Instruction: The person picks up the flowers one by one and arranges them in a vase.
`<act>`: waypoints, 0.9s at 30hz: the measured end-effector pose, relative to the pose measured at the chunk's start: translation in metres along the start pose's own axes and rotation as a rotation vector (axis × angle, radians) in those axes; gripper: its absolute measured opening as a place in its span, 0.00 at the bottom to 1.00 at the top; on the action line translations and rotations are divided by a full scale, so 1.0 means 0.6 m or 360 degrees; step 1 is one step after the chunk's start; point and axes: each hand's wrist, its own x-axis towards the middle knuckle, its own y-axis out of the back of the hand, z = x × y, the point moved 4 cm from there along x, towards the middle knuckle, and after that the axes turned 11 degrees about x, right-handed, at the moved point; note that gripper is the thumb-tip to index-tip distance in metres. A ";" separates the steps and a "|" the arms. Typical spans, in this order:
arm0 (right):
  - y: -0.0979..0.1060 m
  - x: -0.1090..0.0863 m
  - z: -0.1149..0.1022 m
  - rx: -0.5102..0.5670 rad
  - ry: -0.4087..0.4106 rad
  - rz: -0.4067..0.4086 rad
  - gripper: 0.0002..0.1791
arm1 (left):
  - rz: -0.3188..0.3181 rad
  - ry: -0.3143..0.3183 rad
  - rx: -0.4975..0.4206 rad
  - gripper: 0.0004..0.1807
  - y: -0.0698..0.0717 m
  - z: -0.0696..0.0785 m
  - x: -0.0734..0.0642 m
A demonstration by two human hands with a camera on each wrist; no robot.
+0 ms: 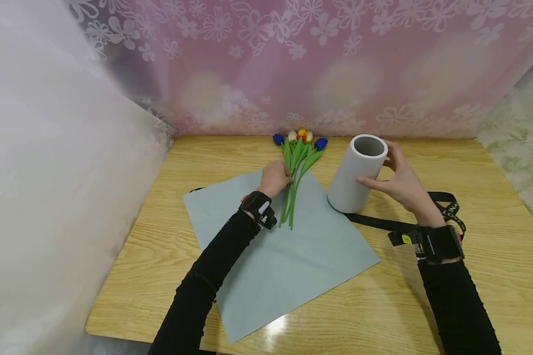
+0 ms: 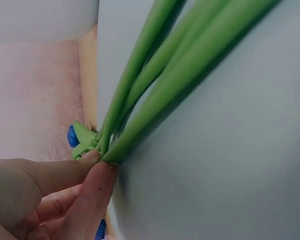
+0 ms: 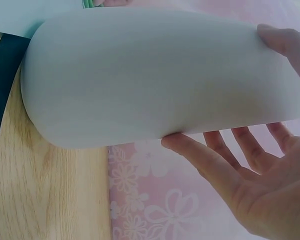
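Observation:
Artificial tulips [image 1: 298, 153] with blue, white and orange-yellow heads lie at the back middle, heads toward the curtain. My left hand [image 1: 275, 178] pinches their green stems [image 2: 155, 100] between thumb and fingers, over a pale grey-blue sheet [image 1: 302, 266]. To the right, a white cylindrical vase [image 1: 353, 177] stands nearly upright with its round mouth facing up, its base by the sheet's right edge. My right hand [image 1: 404, 185] holds the vase near the top, thumb on the near side and fingers around the far side. Whether the base touches the table is unclear.
A black strap [image 1: 377, 223] with white lettering lies beside the vase, partly behind the right wrist. The wooden table [image 1: 129, 276] ends at a pink floral curtain [image 1: 266, 74] at the back. White fabric [image 1: 62, 148] hangs along the left side.

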 end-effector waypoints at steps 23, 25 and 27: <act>-0.002 -0.001 0.001 -0.0011 0.0005 -0.0009 0.50 | -0.0049 -0.0016 -0.0556 0.07 0.038 0.006 -0.053; -0.002 0.000 0.001 -0.0001 0.0003 -0.0003 0.50 | -0.0037 -0.0036 -0.0577 0.08 0.043 0.010 -0.060; -0.003 0.000 0.001 0.0018 0.0007 -0.0003 0.50 | -0.0023 -0.0063 -0.0606 0.09 0.048 0.015 -0.066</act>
